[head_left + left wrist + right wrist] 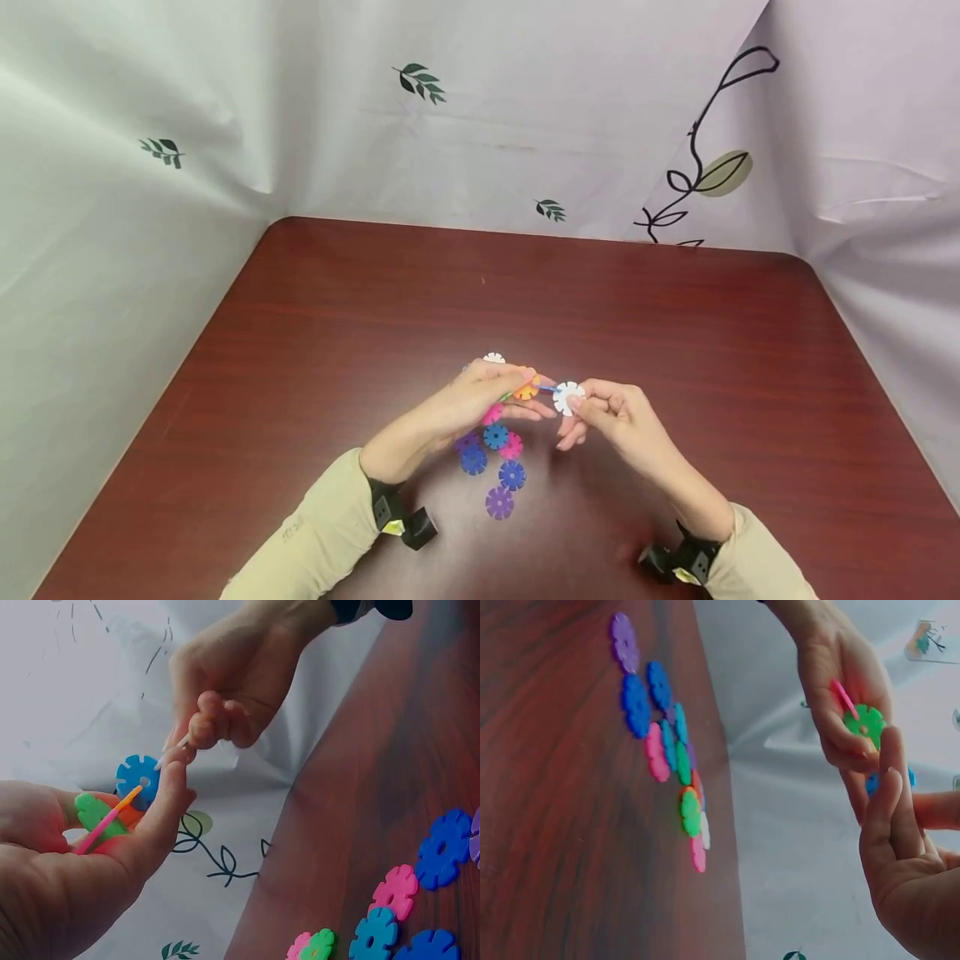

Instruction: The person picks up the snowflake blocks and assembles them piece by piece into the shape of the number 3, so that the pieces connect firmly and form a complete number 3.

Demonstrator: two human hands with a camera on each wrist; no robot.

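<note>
My left hand holds a small chain of notched plastic snowflake discs between thumb and fingers. In it are an orange disc, a green disc, a pink disc seen nearly edge-on and a blue disc at the far end. A white snowflake disc is pinched by thumb and fingers of my right hand. Its edge meets the blue disc, which shows as a thin line in the head view. Both hands are raised over the table, close together.
Loose discs lie on the dark red table below the left hand, among them a purple disc, a blue disc and a pink disc. White patterned cloth hangs behind the table and at its sides.
</note>
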